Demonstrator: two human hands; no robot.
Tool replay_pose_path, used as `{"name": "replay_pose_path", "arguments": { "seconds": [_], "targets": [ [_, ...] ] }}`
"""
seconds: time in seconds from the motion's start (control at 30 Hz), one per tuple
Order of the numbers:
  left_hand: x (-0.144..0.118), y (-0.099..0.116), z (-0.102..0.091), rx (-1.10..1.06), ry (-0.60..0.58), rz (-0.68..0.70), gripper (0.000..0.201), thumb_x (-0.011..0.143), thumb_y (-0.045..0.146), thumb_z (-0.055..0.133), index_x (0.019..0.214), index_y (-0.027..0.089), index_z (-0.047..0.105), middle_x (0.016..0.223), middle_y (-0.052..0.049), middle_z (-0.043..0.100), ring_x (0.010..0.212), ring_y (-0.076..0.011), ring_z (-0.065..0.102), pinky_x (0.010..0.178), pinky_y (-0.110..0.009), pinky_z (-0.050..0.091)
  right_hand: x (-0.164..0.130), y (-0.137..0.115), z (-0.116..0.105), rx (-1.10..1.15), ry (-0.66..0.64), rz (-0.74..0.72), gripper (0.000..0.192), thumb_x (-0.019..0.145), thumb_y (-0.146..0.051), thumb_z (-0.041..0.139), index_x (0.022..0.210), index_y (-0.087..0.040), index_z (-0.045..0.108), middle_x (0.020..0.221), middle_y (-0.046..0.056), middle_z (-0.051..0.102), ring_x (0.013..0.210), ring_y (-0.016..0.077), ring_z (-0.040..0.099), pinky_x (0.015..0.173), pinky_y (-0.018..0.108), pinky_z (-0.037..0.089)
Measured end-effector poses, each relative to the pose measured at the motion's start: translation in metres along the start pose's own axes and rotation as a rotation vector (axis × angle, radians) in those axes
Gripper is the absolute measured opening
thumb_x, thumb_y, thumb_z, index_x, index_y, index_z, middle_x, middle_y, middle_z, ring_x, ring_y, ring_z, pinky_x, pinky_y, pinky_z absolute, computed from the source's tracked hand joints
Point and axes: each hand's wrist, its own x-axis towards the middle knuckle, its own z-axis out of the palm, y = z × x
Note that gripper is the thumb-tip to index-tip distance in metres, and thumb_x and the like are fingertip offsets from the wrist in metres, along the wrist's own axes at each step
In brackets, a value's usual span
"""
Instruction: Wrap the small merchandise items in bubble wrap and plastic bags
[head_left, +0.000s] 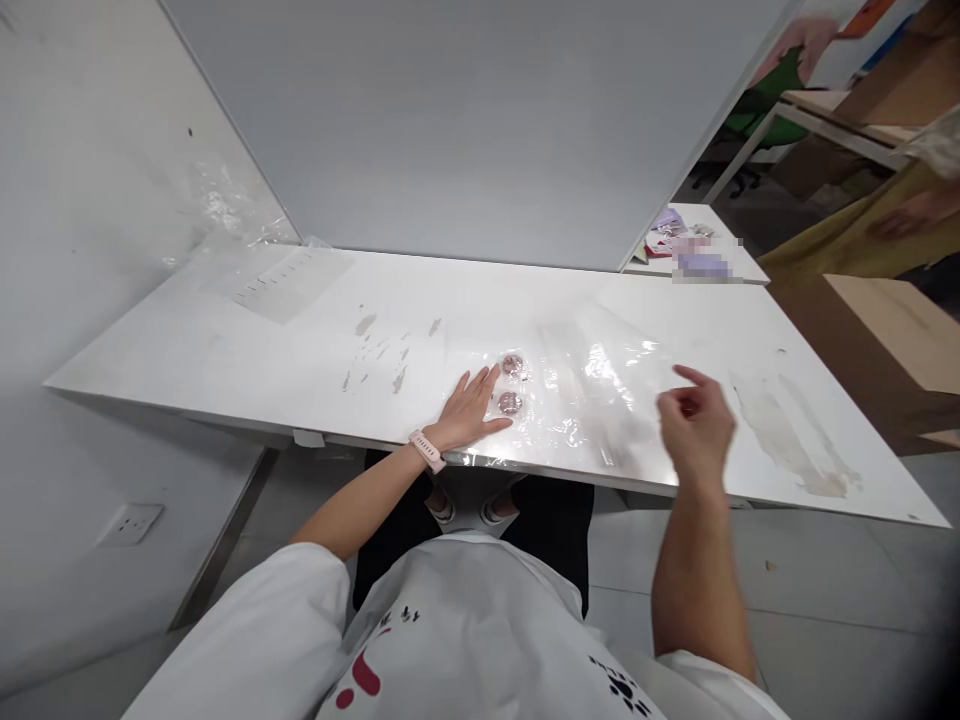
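My left hand (pixel 466 408) lies flat on a sheet of clear plastic film (pixel 562 425) on the white table (pixel 405 290). Its fingers are stretched out and slightly apart. Close by its fingertips and thumb, two round reddish-brown pieces (pixel 511 403) show at the film, one farther back than the other. Whether they lie under or inside it I cannot tell. My right hand (pixel 697 425) is raised at the film's right side, fingers curled towards the thumb and one finger sticking out. What it pinches, if anything, is not clear. The film's right part is glossy and blurred.
A tall grey panel (pixel 480 130) stands along the table's back edge. Crumpled clear plastic (pixel 225 215) and a marked translucent sheet (pixel 277 285) lie at the left. A cardboard box (pixel 892 330) stands to the right, near another person's hand (pixel 911 212). Small packets (pixel 667 222) lie on a side table.
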Motion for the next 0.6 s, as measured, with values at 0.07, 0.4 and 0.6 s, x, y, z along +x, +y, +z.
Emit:
{"name": "replay_pose_path", "arguments": {
  "seconds": [0.07,0.4,0.6],
  "targets": [
    [-0.009,-0.011,-0.008,0.007,-0.012,-0.001,0.096,0.093,0.070,0.041,0.161,0.018,-0.003,0.167,-0.013,0.015,0.156,-0.0254,0.009,0.127,-0.047,0.005,0.017,0.018,-0.026,-0.229,0.092,0.017,0.046,0.077,-0.021,0.058,0.122,-0.021,0.067,0.079,0.004,0.064,0.073,0.0215,0.059,0.077,0.045,0.049],
    [-0.015,-0.014,-0.014,0.026,0.002,-0.016,0.096,0.092,0.069,0.043,0.160,0.018,-0.001,0.167,-0.015,0.014,0.156,-0.0245,0.011,0.127,-0.047,0.005,-0.059,-0.075,0.074,-0.071,-0.368,-0.615,0.034,0.097,-0.032,0.048,0.127,-0.023,0.061,0.121,0.012,0.066,0.113,0.0274,0.058,0.092,0.045,0.051],
    [-0.028,-0.027,-0.024,0.016,-0.021,0.000,0.101,0.091,0.068,0.047,0.160,0.016,-0.006,0.167,-0.017,0.015,0.155,-0.0213,0.012,0.127,-0.043,0.005,-0.075,-0.089,0.144,0.011,-0.775,-0.710,0.032,0.098,-0.032,0.048,0.126,-0.025,0.064,0.120,0.012,0.064,0.109,0.0283,0.055,0.093,0.047,0.048]
  ]
}}
